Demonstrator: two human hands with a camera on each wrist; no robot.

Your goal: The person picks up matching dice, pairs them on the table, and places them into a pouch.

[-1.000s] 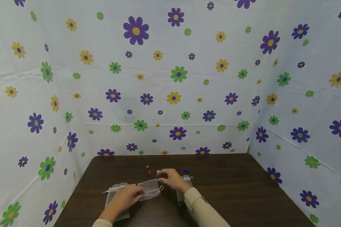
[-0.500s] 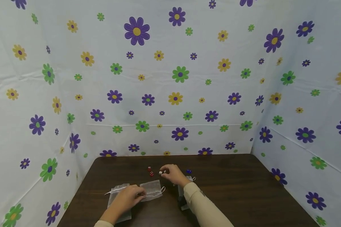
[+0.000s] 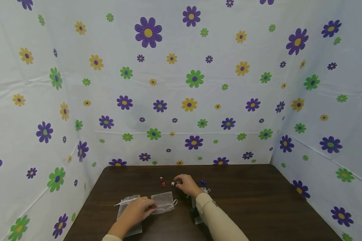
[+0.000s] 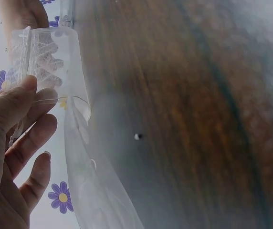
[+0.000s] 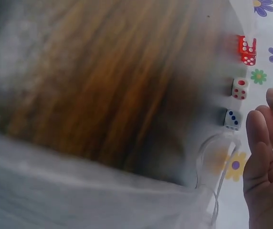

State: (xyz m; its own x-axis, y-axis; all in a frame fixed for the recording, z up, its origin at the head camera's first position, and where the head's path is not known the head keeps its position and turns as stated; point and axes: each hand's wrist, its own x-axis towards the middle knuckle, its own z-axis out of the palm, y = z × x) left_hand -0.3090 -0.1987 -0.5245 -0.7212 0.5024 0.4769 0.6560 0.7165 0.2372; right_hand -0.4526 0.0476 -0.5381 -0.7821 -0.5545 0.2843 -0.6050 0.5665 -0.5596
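Note:
My left hand (image 3: 138, 209) pinches the edge of a sheer white drawstring pouch (image 3: 163, 202) between thumb and fingertips. In the left wrist view the pouch (image 4: 50, 62) hangs thin and see-through from the left hand (image 4: 12, 129). My right hand (image 3: 187, 185) reaches over the table with loosely bent fingers, close to two white dice. The right wrist view shows the fingers of the right hand (image 5: 272, 152) beside a white die with blue dots (image 5: 232, 119) and one with red dots (image 5: 240, 89), with nothing between them.
Two red dice (image 3: 162, 182) lie left of the white ones, and blue dice (image 3: 203, 182) to the right. Another sheer pouch (image 3: 134, 231) lies under the left forearm. A further pouch (image 3: 198, 219) is partly hidden by the right sleeve. A flowered cloth (image 3: 175, 90) surrounds the dark table (image 3: 247, 201).
My right hand has moved away from the pouch's far corner to the white dice, uncovering one of them. The left hand keeps its pinch on the pouch. The head view has shifted slightly.

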